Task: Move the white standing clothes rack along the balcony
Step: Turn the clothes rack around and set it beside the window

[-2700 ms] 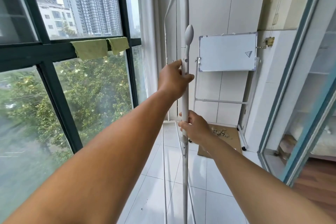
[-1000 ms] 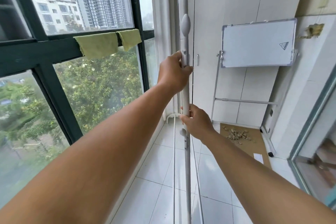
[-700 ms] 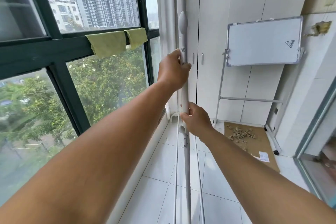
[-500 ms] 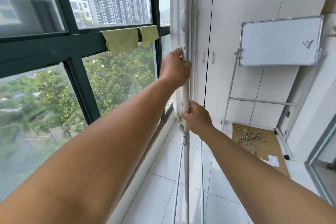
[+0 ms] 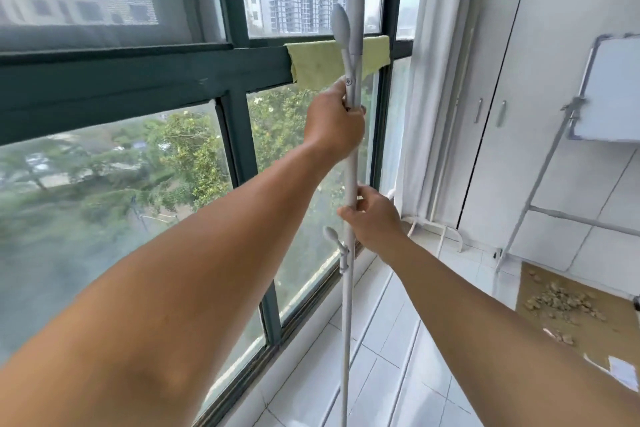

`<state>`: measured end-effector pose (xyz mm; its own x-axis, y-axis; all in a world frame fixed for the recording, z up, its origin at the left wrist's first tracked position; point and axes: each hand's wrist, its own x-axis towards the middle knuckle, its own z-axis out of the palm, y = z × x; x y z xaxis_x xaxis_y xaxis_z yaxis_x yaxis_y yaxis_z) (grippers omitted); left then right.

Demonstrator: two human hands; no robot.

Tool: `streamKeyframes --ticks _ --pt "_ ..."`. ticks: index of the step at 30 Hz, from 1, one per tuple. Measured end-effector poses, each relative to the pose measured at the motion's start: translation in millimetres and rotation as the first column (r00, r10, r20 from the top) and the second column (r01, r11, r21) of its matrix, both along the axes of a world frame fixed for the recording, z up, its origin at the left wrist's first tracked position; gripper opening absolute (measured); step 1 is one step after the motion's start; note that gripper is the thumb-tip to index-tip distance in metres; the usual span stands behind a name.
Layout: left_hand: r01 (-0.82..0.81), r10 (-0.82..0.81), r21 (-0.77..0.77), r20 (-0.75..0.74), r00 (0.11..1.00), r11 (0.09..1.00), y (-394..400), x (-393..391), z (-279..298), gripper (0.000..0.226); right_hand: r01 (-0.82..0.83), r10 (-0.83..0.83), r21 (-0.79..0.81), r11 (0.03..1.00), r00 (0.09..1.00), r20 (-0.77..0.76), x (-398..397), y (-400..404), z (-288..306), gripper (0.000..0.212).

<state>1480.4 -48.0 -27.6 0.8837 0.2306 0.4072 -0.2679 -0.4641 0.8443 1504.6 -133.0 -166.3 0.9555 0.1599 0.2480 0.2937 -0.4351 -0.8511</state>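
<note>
The white standing clothes rack (image 5: 349, 305) shows as a thin upright pole in the middle of the view, with a grey knob hook near its top and a smaller one lower down. Its far leg curves onto the tiles by the cabinet. My left hand (image 5: 334, 121) grips the pole high up, just under the upper hook. My right hand (image 5: 372, 220) grips the same pole lower, just above the lower hook. The rack's top bar runs out of view at the upper right.
A dark green window frame (image 5: 138, 83) runs close along the left, with a yellow-green cloth (image 5: 315, 62) draped on it. White cabinets (image 5: 540, 80) close the balcony's end. A whiteboard on a stand (image 5: 609, 90) and cardboard with debris (image 5: 561, 308) sit at the right.
The rack and both hands have come closer to the window and the end cabinets. The view has swung left; the cloth now lies behind the pole. Both grips are unchanged.
</note>
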Motion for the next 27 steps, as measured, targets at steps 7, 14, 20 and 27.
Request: streamKeyframes --ticks 7,14,20,27 --pt "-0.035 0.035 -0.047 -0.008 0.999 0.998 44 16 0 0.043 -0.104 0.104 0.013 0.995 0.995 -0.006 22 44 2 0.013" --pt "-0.044 0.045 -0.076 0.008 0.999 0.996 73 24 -2 0.043 -0.155 0.155 0.018 0.988 0.988 -0.022 33 73 2 0.012" --pt "-0.038 0.040 -0.069 0.021 0.999 0.997 98 35 -3 0.042 -0.128 0.128 0.032 0.991 0.992 -0.007 41 98 0 0.011" --pt "0.004 -0.001 -0.062 0.038 0.999 0.998 134 53 0 0.038 -0.042 0.042 -0.017 0.999 0.999 0.022 50 131 3 0.013"
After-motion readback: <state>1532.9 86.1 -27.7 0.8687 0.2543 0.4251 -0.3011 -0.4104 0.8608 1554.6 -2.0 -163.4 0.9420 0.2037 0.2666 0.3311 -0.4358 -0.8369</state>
